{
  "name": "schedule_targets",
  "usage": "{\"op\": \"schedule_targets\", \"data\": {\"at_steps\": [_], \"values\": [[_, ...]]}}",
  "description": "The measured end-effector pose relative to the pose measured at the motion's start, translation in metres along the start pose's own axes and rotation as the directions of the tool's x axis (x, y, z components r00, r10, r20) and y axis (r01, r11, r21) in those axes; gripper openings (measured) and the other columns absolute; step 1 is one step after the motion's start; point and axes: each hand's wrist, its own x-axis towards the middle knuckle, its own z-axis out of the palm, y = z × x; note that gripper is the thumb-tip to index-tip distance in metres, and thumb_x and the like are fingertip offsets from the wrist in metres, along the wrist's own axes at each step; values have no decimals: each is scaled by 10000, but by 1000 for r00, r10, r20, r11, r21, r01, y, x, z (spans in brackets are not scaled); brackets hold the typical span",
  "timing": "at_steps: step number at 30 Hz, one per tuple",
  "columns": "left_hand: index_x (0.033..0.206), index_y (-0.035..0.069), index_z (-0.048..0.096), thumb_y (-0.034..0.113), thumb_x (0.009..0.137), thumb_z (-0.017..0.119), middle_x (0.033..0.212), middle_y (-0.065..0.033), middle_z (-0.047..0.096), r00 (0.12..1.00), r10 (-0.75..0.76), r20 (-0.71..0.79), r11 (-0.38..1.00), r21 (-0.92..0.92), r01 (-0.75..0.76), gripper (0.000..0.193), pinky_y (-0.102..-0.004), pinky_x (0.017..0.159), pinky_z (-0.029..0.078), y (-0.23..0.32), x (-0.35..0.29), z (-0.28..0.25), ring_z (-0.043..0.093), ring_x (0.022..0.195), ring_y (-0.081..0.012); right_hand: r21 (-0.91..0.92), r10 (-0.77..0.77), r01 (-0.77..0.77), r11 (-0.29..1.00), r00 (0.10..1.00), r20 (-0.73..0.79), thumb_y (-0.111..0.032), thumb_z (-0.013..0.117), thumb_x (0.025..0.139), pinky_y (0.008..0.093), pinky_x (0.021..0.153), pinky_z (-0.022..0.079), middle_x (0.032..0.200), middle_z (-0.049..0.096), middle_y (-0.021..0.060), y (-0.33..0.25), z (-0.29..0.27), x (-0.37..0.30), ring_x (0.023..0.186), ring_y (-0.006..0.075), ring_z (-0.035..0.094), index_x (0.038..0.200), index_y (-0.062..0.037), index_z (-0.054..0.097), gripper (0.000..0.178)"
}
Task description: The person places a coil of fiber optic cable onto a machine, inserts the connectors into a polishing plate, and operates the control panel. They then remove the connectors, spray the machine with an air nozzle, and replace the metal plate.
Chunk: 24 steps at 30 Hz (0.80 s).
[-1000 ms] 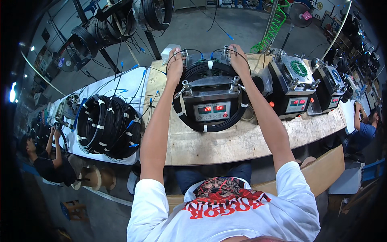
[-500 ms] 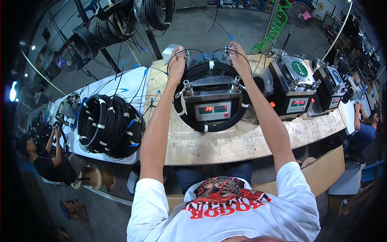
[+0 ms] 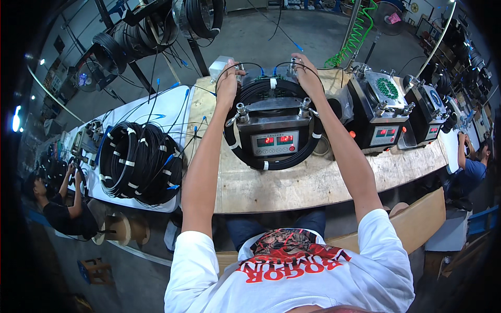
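Note:
Both my arms reach forward over a steel fiber polishing machine (image 3: 271, 121) with a red-lit control panel (image 3: 275, 143). At its far left corner, my left hand (image 3: 228, 83) has its fingers closed round a metal clamp post. My right hand (image 3: 307, 75) grips the matching clamp post (image 3: 293, 68) at the far right corner. A coil of black cable (image 3: 276, 165) with white ties is draped round the machine's front. Its two blue-tipped ends (image 3: 275, 71) run to the green-dotted plate on top, which the coil partly hides. Near posts (image 3: 242, 112) stand at the front corners.
Two similar machines (image 3: 383, 112) stand on the wooden table (image 3: 250, 193) to the right. Bundled black cable coils (image 3: 138, 161) lie on a white table to the left. A white block (image 3: 222, 65) sits beside my left hand. Co-workers (image 3: 65, 208) work at both sides.
The right digits on the machine's panel have changed. My right fingers have shifted slightly left at the far right post; my left hand stays at its post. The coil keeps its place.

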Motion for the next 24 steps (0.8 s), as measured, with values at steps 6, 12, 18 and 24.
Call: {"op": "schedule_targets", "data": {"at_steps": [6, 12, 18, 24], "values": [[1216, 35, 626, 493, 1061, 435, 910, -31, 686, 997, 74, 19, 997, -12, -73, 520, -246, 819, 431, -7, 6, 2, 560, 844, -103, 150, 133, -128, 980, 991, -21, -253, 419, 1076, 331, 704, 483, 762, 610, 94, -4, -3, -2, 724, 183, 604, 1239, -66, 599, 306], [1308, 112, 606, 453, 1079, 390, 935, -10, 703, 989, 142, 48, 977, 153, -148, 463, -257, 670, 424, -12, 7, -9, 532, 756, -89, 39, 223, -221, 974, 973, -54, -233, 421, 1066, 367, 732, 495, 794, 637, 134, -14, 3, -8, 752, 246, 633, 1234, -63, 597, 297], [1236, 15, 609, 494, 1065, 406, 888, -57, 691, 990, 144, 2, 982, 124, -144, 548, -283, 918, 416, -1, 1, 5, 586, 908, -166, -107, -165, 149, 983, 973, -159, -42, 466, 910, 316, 645, 479, 834, 634, 88, 20, 2, 2, 669, 153, 571, 1313, -92, 561, 418], [1211, 21, 622, 501, 1063, 397, 896, -72, 697, 994, 105, -41, 981, 170, -96, 551, -298, 912, 429, -3, 0, 0, 606, 917, -182, 15, -14, 15, 1000, 999, -48, -19, 472, 904, 310, 633, 469, 849, 631, 87, 10, 3, 0, 671, 147, 566, 1332, -110, 547, 444]]}}
